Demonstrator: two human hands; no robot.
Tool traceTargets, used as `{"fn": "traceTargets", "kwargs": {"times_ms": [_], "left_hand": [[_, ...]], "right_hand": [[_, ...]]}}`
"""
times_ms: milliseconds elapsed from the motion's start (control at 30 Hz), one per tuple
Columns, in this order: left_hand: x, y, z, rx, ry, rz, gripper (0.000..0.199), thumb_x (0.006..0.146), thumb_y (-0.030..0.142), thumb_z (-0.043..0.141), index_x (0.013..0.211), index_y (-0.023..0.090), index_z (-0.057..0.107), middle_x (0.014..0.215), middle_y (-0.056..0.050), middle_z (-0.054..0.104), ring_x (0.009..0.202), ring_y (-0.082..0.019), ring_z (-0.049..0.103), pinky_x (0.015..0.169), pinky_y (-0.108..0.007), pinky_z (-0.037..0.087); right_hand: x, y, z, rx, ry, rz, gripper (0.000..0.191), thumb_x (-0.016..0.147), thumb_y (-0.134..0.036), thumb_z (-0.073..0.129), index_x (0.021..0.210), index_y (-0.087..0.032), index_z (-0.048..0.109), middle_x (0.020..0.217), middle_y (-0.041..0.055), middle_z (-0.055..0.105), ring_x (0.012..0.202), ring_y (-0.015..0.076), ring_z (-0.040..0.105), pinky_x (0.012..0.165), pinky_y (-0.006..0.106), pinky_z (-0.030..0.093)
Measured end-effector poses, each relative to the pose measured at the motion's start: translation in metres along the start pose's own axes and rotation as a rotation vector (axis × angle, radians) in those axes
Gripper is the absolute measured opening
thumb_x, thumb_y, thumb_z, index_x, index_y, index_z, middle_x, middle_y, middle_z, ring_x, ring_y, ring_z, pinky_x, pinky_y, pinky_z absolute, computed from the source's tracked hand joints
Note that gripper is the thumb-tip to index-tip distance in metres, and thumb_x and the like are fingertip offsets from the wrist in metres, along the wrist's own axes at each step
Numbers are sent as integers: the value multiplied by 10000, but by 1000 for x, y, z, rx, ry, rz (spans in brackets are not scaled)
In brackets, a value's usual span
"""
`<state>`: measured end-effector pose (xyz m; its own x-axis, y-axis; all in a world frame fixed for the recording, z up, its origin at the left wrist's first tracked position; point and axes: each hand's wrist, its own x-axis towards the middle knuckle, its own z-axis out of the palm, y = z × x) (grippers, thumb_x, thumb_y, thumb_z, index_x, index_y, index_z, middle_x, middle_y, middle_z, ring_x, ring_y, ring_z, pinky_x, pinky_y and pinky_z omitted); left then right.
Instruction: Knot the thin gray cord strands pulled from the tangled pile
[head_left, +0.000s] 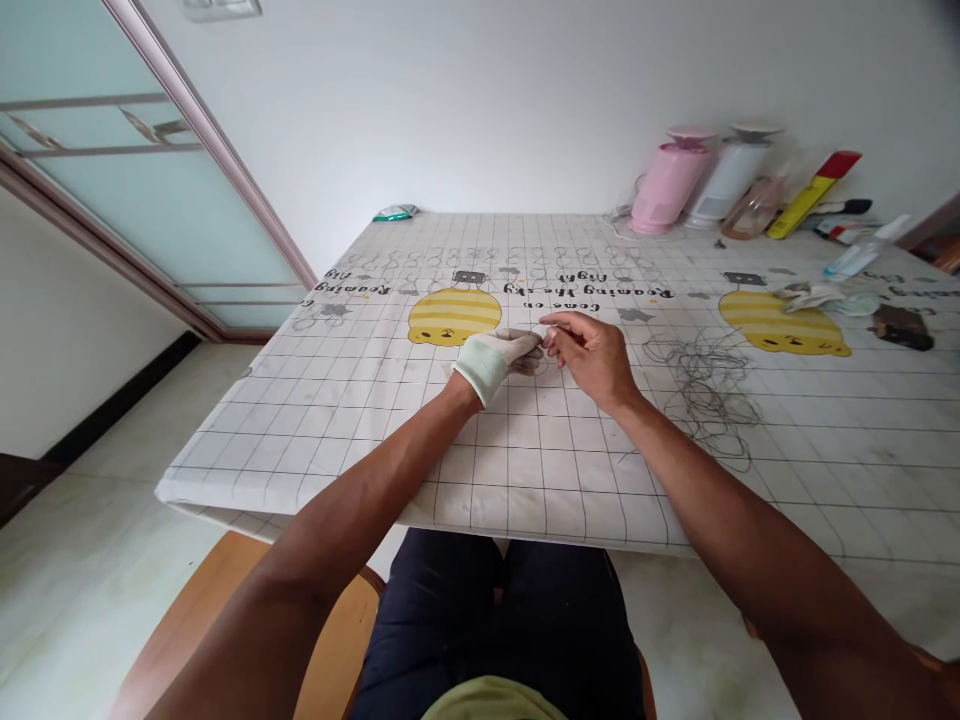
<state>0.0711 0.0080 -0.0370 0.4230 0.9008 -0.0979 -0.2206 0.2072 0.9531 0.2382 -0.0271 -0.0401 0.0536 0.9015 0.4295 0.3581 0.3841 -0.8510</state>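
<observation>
My left hand [501, 358] wears a pale glove with a mint-green cuff, and its fingers are closed together. Bare, my right hand [589, 352] meets it at the fingertips, thumb and fingers pinched. Whatever the two hands hold between them is too small to make out; a faint thin loop shows just below the fingers. Right of my right hand lies a loose tangle of thin dark wire [709, 385]. Beyond my hands, rows of thin wire loops [480, 258] are laid out across the tablecloth [360, 400].
At the back right stand a pink cylindrical device [670, 188], a white one [727, 182] and a yellow-red box [814, 195]. Nearer lie a clear bottle [866, 250], a crumpled glove [829, 296] and a dark block [902, 327]. A green-white packet [396, 213] sits at the back left corner.
</observation>
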Motion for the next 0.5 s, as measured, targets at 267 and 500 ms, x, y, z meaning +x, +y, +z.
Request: {"fn": "traceTargets", "kwargs": {"times_ms": [267, 500], "left_hand": [[4, -1, -8, -76, 90, 103, 118, 907, 246, 725, 887, 130, 735, 806, -52, 702, 691, -119, 638, 696, -267, 534], [8, -6, -19, -271, -12, 83, 126, 909, 254, 755, 921, 142, 699, 883, -51, 699, 744, -141, 672, 801, -334, 566]], "right_hand": [[0, -2, -5, 39, -150, 103, 381, 984, -566, 682, 961, -191, 749, 873, 85, 773, 707, 186, 705, 514, 262, 544], [-5, -5, 1, 126, -299, 167, 447, 970, -608, 701, 812, -189, 690, 717, 44, 712, 555, 147, 639, 481, 264, 514]]}}
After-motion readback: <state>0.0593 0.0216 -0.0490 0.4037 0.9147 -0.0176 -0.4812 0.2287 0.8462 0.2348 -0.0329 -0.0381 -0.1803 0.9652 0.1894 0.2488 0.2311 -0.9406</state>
